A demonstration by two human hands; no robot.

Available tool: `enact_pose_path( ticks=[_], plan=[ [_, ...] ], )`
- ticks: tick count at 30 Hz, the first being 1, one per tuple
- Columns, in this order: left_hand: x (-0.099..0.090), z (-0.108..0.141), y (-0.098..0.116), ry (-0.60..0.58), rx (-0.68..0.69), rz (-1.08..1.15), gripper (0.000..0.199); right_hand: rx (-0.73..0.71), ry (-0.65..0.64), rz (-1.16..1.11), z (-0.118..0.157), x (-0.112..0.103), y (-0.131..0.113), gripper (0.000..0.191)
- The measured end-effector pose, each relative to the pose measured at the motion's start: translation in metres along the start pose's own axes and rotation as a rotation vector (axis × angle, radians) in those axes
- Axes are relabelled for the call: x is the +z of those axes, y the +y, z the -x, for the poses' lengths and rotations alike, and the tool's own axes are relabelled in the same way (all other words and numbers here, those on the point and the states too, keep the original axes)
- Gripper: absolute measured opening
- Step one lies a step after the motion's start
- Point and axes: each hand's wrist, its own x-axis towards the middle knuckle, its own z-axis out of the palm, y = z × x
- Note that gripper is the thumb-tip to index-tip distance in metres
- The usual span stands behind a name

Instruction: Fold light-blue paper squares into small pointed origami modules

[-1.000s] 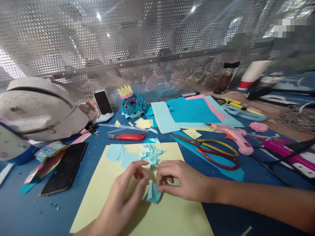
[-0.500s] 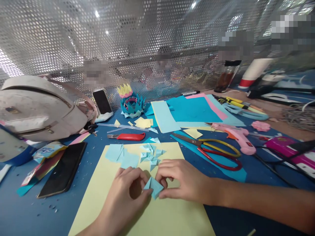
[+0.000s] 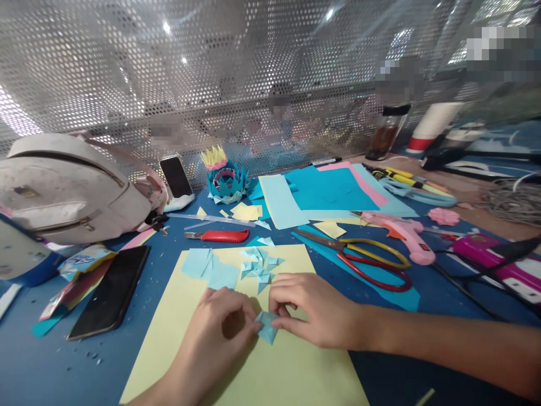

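A small folded light blue paper piece (image 3: 267, 328) is pinched between my two hands, over a yellow sheet (image 3: 296, 372). My left hand (image 3: 217, 332) grips its left corner with thumb and finger. The thumb and fingers of my right hand (image 3: 306, 310) close on its upper right side. Just beyond my fingers lie several small folded blue pieces (image 3: 258, 265) in a cluster. Flat light blue squares (image 3: 223, 274) rest left of them on the same sheet.
Behind the sheet are a red cutter (image 3: 224, 235), scissors (image 3: 372, 254) and a blue paper flower (image 3: 227, 181). A pink glue gun (image 3: 406, 231) lies right; a black phone (image 3: 110, 293) and backpack (image 3: 63, 189) are left. Coloured sheets (image 3: 333, 189) lie at the back.
The folded piece's top point has come down, and its outline looks smaller and squarer. My right thumb has moved slightly left onto it. Both hands still hold it.
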Motion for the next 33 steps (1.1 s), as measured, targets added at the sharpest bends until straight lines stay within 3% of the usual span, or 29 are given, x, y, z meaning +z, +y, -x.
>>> enact_pose_path(
  ticks=[8, 15, 20, 25, 33],
  plan=[
    [-0.002, -0.002, -0.002, 0.038, 0.121, -0.071, 0.016, -0.067, 0.041, 0.001, 0.0, -0.003, 0.006, 0.011],
    [-0.005, -0.001, -0.009, 0.08, 0.408, -0.126, 0.018, -0.384, 0.087, 0.269, 0.003, -0.007, 0.011, 0.023],
    [-0.007, 0.001, -0.012, 0.107, 0.579, -0.227, 0.019, -0.506, 0.155, 0.454, 0.003, -0.008, 0.011, 0.02],
    [-0.006, 0.002, -0.015, 0.116, 0.601, -0.251, 0.02, -0.524, 0.139, 0.548, 0.003, -0.008, 0.01, 0.018],
    [0.001, 0.002, -0.013, 0.225, 0.685, -0.31, 0.017, -0.527, 0.089, 0.587, 0.001, -0.013, 0.005, 0.02]
  ],
)
